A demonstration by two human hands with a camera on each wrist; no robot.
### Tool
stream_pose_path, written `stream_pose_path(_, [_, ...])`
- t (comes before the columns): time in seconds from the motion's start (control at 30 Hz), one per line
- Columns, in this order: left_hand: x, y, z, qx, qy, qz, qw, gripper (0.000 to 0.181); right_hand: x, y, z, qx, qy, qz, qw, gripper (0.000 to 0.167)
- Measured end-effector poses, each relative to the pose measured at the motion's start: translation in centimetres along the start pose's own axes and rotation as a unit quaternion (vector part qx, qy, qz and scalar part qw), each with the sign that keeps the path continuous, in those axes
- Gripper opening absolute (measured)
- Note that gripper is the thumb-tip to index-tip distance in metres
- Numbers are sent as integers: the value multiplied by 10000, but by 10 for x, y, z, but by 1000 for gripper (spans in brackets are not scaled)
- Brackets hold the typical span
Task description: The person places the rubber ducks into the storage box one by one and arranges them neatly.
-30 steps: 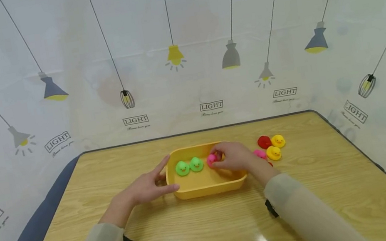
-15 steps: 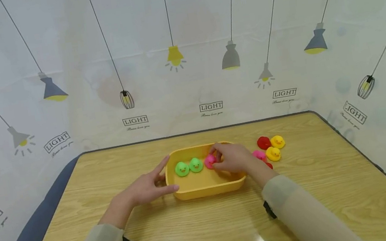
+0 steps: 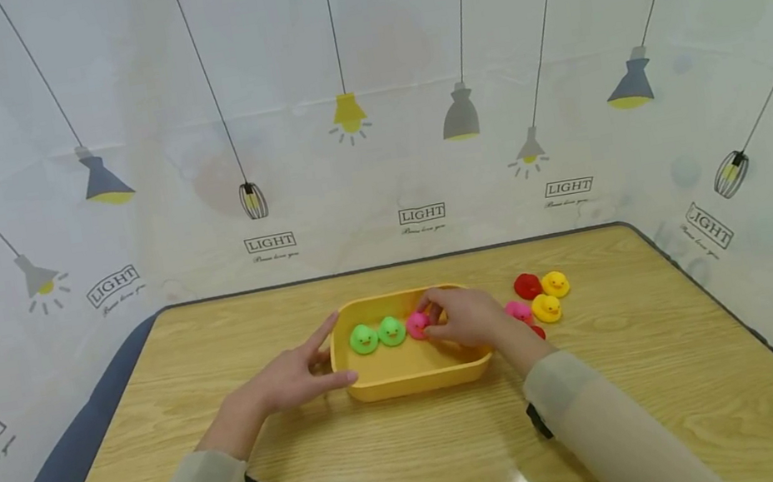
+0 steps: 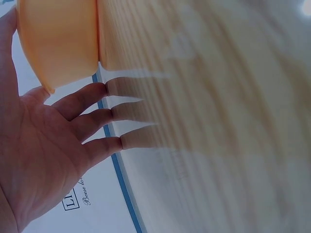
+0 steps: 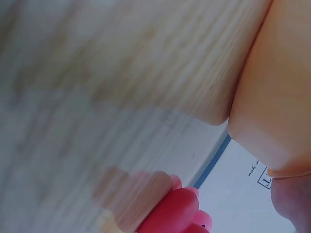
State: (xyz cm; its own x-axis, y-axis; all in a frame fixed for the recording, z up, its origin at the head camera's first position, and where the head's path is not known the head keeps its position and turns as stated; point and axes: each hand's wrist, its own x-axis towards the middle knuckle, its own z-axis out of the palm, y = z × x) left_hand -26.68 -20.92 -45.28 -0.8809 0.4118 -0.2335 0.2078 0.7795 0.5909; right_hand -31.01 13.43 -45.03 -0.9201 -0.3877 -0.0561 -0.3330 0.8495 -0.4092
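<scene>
In the head view a yellow tray [image 3: 417, 384] stands on the wooden table. Two green toy ducks [image 3: 363, 339] sit side by side within it. My right hand [image 3: 470, 314] reaches over the tray's right end and pinches a pink toy duck [image 3: 417, 325], just right of the green pair. My left hand [image 3: 294, 375] spreads thumb and index finger along the tray's left end, touching its rim. The left wrist view shows the other fingers [image 4: 99, 116] extended, their tips on the table beside the tray's wall [image 4: 63, 39]. Only a bit of my right hand [image 5: 286, 199] shows in the right wrist view.
Right of the tray lie more toy ducks: a red one [image 3: 527, 286], two yellow ones [image 3: 546, 308], a pink one [image 3: 518, 310] and a partly hidden red one [image 3: 538, 331]. Lamp-printed cloth [image 3: 413, 169] rises behind the table.
My right hand has shifted the pink duck slightly left, closer to the green ducks. My left hand keeps its place at the tray's left end.
</scene>
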Motion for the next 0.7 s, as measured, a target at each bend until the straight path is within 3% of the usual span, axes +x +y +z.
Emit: stream_pose_path(0.7, [-1, 1, 1, 25, 10, -31, 10000, 109, -2, -3, -2, -68, -34, -52, 10000, 30])
